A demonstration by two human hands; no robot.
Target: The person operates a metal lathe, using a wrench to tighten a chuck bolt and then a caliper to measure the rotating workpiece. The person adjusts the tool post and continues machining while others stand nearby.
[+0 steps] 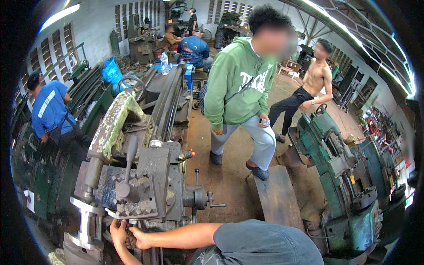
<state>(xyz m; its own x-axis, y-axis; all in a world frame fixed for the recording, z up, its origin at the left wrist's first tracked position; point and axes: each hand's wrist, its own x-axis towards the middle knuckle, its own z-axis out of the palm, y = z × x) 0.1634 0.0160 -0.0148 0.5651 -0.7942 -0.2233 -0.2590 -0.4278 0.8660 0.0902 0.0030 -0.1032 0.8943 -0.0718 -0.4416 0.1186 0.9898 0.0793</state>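
Note:
My left hand (118,233) is raised at the near edge of the lathe's square tool post (138,201), its fingers bent together just below the post's lower plate. Close beside it, my right hand (140,238) is closed, with the bare forearm reaching in from the right. Whatever the fingers grip is too small and hidden to make out. A lever handle (131,154) rises from the bolted top of the tool post. Left of my hands is a shiny, spool-shaped metal piece (87,224) on the lathe.
The lathe bed (165,106) runs away from me, with a crank handle (216,205) on the carriage's right side. A person in a green hoodie (240,84) stands beside a plank (278,194). A green machine (335,176) stands right; several other people are around.

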